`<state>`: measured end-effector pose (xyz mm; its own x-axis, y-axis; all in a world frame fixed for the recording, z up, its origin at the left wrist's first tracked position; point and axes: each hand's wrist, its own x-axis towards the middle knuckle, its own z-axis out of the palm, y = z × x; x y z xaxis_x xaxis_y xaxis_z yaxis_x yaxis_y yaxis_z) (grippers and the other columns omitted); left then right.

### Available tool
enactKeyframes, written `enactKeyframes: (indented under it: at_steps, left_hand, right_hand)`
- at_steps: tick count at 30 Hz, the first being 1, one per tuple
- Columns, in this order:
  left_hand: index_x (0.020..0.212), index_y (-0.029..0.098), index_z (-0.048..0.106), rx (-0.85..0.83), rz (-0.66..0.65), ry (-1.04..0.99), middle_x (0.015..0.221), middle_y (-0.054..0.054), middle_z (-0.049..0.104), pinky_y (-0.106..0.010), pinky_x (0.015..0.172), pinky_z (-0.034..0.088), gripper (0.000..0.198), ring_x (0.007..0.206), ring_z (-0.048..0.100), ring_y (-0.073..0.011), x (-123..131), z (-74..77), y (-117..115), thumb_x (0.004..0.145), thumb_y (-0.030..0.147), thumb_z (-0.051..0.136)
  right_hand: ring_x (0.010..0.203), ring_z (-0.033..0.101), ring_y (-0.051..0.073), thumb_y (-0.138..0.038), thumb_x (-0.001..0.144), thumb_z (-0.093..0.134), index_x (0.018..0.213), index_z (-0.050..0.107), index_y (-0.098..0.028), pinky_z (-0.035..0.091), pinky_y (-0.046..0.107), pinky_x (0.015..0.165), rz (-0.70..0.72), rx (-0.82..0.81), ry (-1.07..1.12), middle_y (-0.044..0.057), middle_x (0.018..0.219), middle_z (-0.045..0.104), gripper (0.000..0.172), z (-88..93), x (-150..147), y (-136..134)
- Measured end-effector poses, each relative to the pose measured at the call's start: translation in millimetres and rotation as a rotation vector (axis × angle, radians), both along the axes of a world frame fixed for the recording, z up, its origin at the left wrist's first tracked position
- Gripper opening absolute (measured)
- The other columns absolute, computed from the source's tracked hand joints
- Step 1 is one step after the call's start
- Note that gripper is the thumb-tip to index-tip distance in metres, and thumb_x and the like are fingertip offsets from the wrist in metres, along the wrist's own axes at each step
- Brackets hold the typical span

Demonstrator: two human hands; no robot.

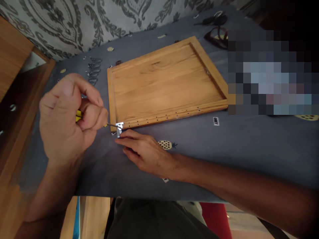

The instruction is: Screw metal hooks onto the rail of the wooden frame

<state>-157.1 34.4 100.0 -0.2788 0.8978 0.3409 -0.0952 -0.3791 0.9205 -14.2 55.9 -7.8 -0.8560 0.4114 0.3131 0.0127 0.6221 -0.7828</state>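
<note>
My left hand (67,116) is closed around a yellow-handled screwdriver (79,116), whose thin metal shaft points right to a small metal bracket (119,126) at the near left corner of a wooden panel (164,81). My right hand (144,151) lies on the grey-blue cloth just below that corner, with its fingertips pressed against the bracket. The panel lies flat and has a row of small holes along its near edge.
A grey-blue cloth with pineapple prints (224,149) covers the table. Several metal hooks (93,69) lie beyond the panel's left corner. Dark tools (216,28) sit at the far right. A wooden cabinet (15,109) stands to the left, and patterned fabric (99,20) lies behind the table.
</note>
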Motion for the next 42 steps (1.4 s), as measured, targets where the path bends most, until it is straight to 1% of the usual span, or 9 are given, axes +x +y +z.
enactKeyframes:
  at_steps: [7, 10, 15, 24, 28, 30, 34, 37, 42]
  left_hand:
    - [0.080, 0.013, 0.062, 0.021, 0.155, 0.166, 0.056, 0.002, 0.044, -0.018, 0.047, 0.037, 0.029, 0.049, 0.042, -0.0078, 1.0, -6.0, 3.0, 0.098, 0.018, 0.039]
    - [0.085, 0.015, 0.060, -0.034, 0.129, 0.155, 0.057, 0.003, 0.041, -0.019, 0.048, 0.038, 0.027, 0.049, 0.040, -0.0078, 3.1, -2.9, 2.9, 0.097, 0.017, 0.037]
    - [0.078, 0.015, 0.059, 0.034, 0.133, 0.092, 0.048, 0.007, 0.028, -0.016, 0.037, 0.024, 0.027, 0.038, 0.023, -0.0059, 1.7, -3.6, 8.6, 0.094, 0.013, 0.037]
    - [0.073, 0.016, 0.060, 0.012, -0.038, 0.133, 0.038, 0.011, 0.017, -0.016, 0.031, 0.014, 0.027, 0.028, 0.007, -0.0030, -8.0, -5.4, 9.1, 0.093, 0.031, 0.051]
    - [0.074, 0.013, 0.061, -0.031, -0.100, 0.125, 0.040, 0.010, 0.019, -0.014, 0.034, 0.016, 0.033, 0.030, 0.008, -0.0022, -3.2, -3.1, 10.1, 0.096, 0.016, 0.037]
    - [0.074, 0.013, 0.061, -0.039, -0.083, 0.137, 0.040, 0.009, 0.024, -0.015, 0.035, 0.019, 0.031, 0.030, 0.014, -0.0031, -1.2, -3.2, 11.0, 0.095, 0.013, 0.039]
    - [0.074, 0.014, 0.060, -0.002, 0.104, 0.164, 0.043, 0.006, 0.039, -0.018, 0.037, 0.028, 0.027, 0.036, 0.032, -0.0066, -0.6, -5.5, 10.8, 0.092, 0.034, 0.060]
    - [0.071, 0.015, 0.058, 0.016, 0.215, 0.105, 0.042, 0.008, 0.032, -0.018, 0.035, 0.024, 0.033, 0.034, 0.025, -0.0062, 0.5, -6.7, 9.8, 0.098, 0.033, 0.048]
    - [0.068, 0.015, 0.057, 0.119, 0.102, 0.061, 0.039, 0.010, 0.019, -0.016, 0.032, 0.017, 0.040, 0.030, 0.011, -0.0034, 1.9, -7.8, 9.7, 0.099, 0.034, 0.041]
  right_hand:
    - [0.111, 0.065, 0.023, -0.011, 0.093, 0.049, 0.121, 0.064, -0.013, 0.054, 0.039, 0.097, -0.006, 0.011, 0.009, 0.012, 0.123, 0.064, 0.032, -1.9, -1.3, -0.1]
    - [0.112, 0.064, 0.022, -0.011, 0.093, 0.049, 0.120, 0.064, -0.015, 0.053, 0.039, 0.098, -0.010, 0.015, 0.009, 0.011, 0.122, 0.064, 0.032, -2.0, -1.2, -0.3]
    - [0.111, 0.065, 0.024, -0.010, 0.092, 0.050, 0.122, 0.064, -0.011, 0.054, 0.041, 0.097, 0.001, 0.000, -0.003, 0.013, 0.123, 0.064, 0.033, -1.5, -0.8, -0.2]
    - [0.110, 0.065, 0.022, -0.011, 0.093, 0.049, 0.120, 0.064, -0.014, 0.054, 0.039, 0.096, -0.005, -0.002, -0.001, 0.011, 0.123, 0.064, 0.032, -0.8, -0.5, 0.1]
    - [0.108, 0.065, 0.021, -0.011, 0.092, 0.050, 0.118, 0.065, -0.015, 0.054, 0.038, 0.095, -0.012, 0.011, 0.010, 0.010, 0.121, 0.065, 0.030, -1.6, -0.8, -0.5]
    - [0.109, 0.065, 0.021, -0.011, 0.092, 0.050, 0.118, 0.065, -0.015, 0.054, 0.038, 0.095, -0.012, 0.010, 0.018, 0.010, 0.121, 0.065, 0.030, -2.2, -0.6, -0.7]
    - [0.111, 0.064, 0.022, -0.010, 0.092, 0.050, 0.120, 0.065, -0.013, 0.054, 0.039, 0.096, -0.011, 0.004, 0.022, 0.011, 0.122, 0.064, 0.031, -2.0, -0.1, -0.2]
    - [0.111, 0.065, 0.023, -0.011, 0.092, 0.050, 0.120, 0.065, -0.012, 0.054, 0.039, 0.097, -0.003, 0.003, 0.015, 0.012, 0.123, 0.064, 0.031, -1.8, -0.6, 0.3]
    - [0.111, 0.065, 0.023, -0.011, 0.093, 0.049, 0.120, 0.065, -0.011, 0.054, 0.040, 0.097, -0.002, -0.010, 0.017, 0.012, 0.123, 0.064, 0.031, -2.0, -1.1, -0.1]
